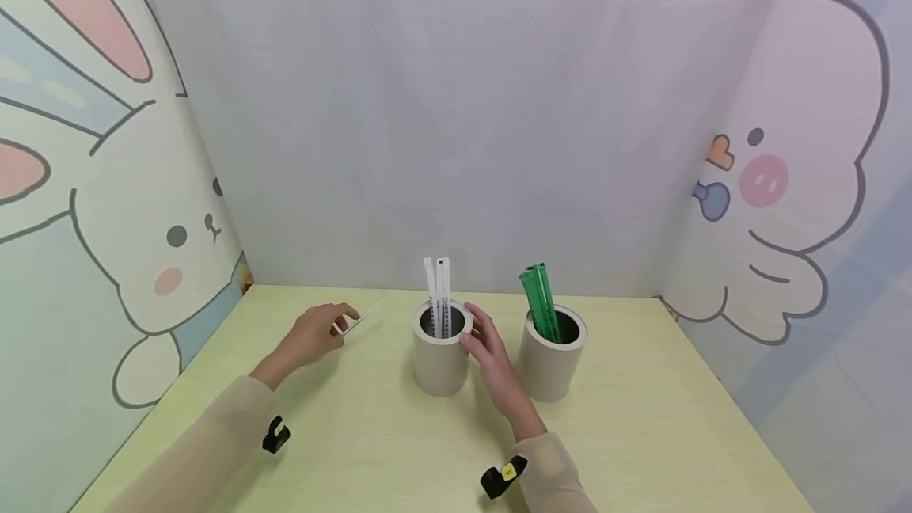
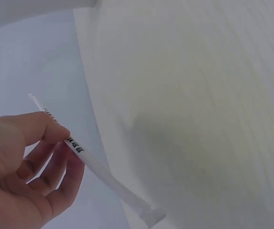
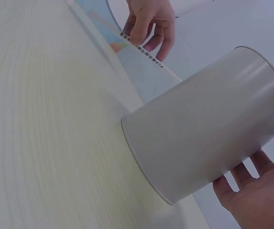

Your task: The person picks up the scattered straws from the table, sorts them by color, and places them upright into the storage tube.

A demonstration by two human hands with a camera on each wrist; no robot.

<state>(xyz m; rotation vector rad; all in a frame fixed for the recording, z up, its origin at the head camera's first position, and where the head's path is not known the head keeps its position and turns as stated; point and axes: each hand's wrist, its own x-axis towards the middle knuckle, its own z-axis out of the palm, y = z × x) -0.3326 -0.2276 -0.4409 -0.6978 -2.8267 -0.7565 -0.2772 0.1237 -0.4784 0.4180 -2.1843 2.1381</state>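
Note:
My left hand pinches a slim white paper-wrapped straw between thumb and fingers, to the left of the near-centre grey canister. Black print runs along the straw's wrapper, and one end is crimped flat. My right hand grips that canister from its right side, the thumb at the rim and fingers behind; the canister stands upright on the table. Several white wrapped straws stick up out of it.
Right of my right hand is a second grey canister, holding a bunch of green wrapped sticks. A pale wood-grain table carries everything, with a grey cloth backdrop behind and cartoon-printed cloths on both sides.

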